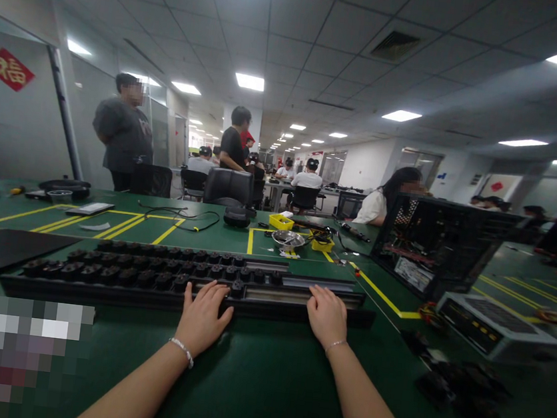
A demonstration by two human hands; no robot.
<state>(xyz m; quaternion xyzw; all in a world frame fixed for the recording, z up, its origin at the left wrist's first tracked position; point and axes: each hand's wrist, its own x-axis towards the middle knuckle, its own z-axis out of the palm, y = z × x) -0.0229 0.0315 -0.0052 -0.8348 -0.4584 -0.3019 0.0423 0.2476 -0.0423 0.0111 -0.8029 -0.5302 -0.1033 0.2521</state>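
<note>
On the near part of the green counter (258, 388), the left hand (204, 311) lies across the front edge of a long black rack (291, 312), its fingers loosely spread and the thumb apart, perhaps to steady it. To its right, the right hand (329, 315) rests with fingers bent over the rack's emptier end; its thumb is hidden, so I cannot tell whether it grips anything. The rack runs left to right before the person, within reach of both hands. Its channels appear to keep the round black pieces (126, 277) lined up in rows, which fill most of the left side and leave pale strips bare on the right.

At the near right is a dark heap (464, 384), possibly cables, though blur makes that uncertain. Beyond it, a power supply (499, 325) lies flat, probably for stability, and farther back a computer case (438, 247) stands upright, its uncovered side leaving the inside reachable.

Past the rack, a metal bowl (288, 239) and a yellow bin (281, 222) seem meant to stop small parts scattering. Yellow tape (384, 295) likely marks off zones. Farthest away, people sit at other tables.
</note>
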